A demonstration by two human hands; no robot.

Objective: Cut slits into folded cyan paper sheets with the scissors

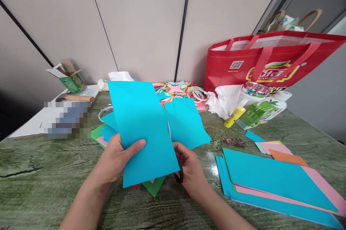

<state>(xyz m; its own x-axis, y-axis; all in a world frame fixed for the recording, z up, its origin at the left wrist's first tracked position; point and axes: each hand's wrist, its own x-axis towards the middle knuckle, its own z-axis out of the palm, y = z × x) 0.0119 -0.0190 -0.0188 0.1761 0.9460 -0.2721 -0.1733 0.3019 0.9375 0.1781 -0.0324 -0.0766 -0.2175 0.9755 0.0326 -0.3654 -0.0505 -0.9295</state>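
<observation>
My left hand pinches a large blue paper sheet by its lower left edge, thumb on top. It stands tilted up above the green marbled table. My right hand is closed round black scissors, mostly hidden behind the sheet. A second blue piece hangs to the right of the sheet, and the two seem split along a cut. Green, pink and red paper pieces lie beneath my hands.
A stack of blue, pink and orange sheets lies at right. At the back are a red shopping bag, crumpled tissue, yellow glue stick, tape rolls, folded colourful paper shapes and an open small carton at left.
</observation>
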